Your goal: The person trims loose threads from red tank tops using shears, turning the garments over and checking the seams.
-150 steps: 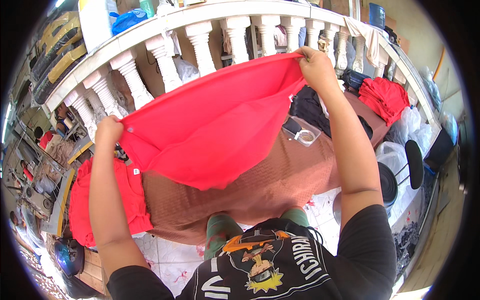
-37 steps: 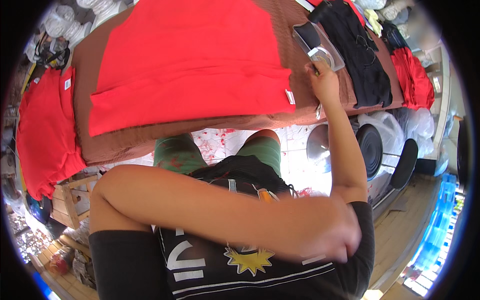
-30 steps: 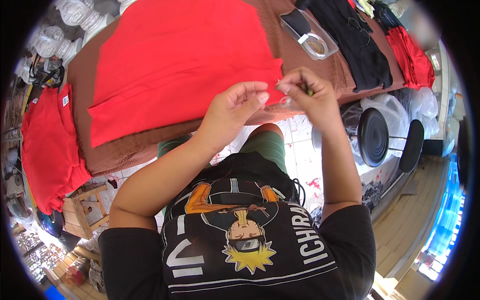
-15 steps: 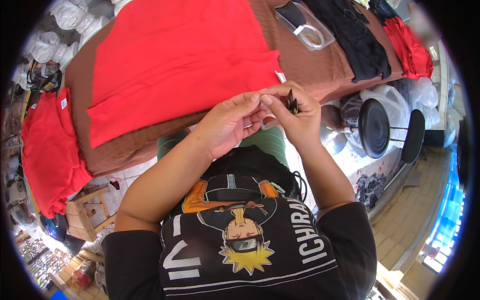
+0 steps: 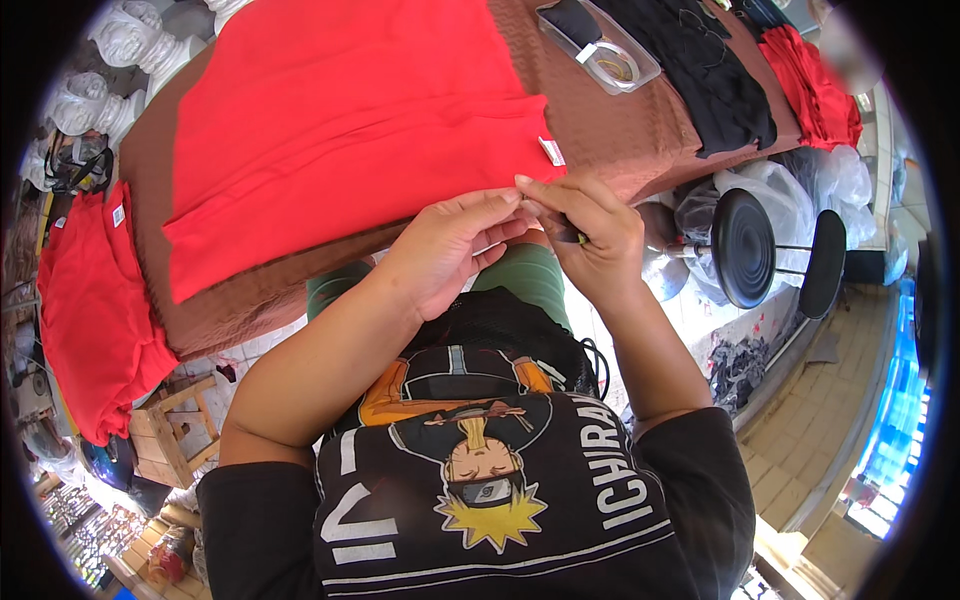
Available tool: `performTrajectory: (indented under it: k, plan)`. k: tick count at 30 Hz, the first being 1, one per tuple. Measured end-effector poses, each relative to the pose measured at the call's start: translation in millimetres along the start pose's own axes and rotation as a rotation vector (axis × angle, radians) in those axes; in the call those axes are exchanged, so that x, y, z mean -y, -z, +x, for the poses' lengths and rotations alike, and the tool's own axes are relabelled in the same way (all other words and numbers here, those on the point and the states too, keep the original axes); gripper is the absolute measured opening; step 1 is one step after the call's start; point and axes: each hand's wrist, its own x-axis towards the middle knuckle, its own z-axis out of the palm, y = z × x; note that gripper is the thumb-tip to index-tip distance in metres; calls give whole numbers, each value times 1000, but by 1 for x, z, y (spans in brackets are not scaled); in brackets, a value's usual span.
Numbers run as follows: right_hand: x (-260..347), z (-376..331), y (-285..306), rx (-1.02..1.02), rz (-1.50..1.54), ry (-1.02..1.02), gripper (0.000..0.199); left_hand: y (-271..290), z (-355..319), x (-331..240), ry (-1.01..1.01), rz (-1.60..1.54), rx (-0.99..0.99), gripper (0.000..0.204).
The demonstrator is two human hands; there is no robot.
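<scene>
My left hand is raised over my lap in front of the table edge, its thumb and forefinger pinched together. What it pinches, if anything, is too small to make out. My right hand meets it at the fingertips, with its fingers curled. In the right palm sits a small dark pointed tool, mostly covered by the fingers. Just beyond both hands lies a red garment, spread flat on the table, with a white label at its near right corner.
A brown cloth covers the table. On it are a clear plastic box holding a white ring and a black garment. More red garments lie at the left and far right. A black stool stands at right; a wooden crate is lower left.
The right hand has turned and its fingers have curled further, so the dark tool shows less. The left hand has stayed nearly in place, still pinching. The view has shifted slightly.
</scene>
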Motion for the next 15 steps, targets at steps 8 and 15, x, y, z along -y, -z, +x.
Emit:
performTrajectory:
  k: [8, 15]
  plan:
    - [-17, 8, 19, 92, -165, -119, 32, 0, 3, 1, -120, 284, 223, 27]
    - [-73, -5, 80, 230, -582, -433, 15, 33, 47, -34, -694, 1237, -159, 28]
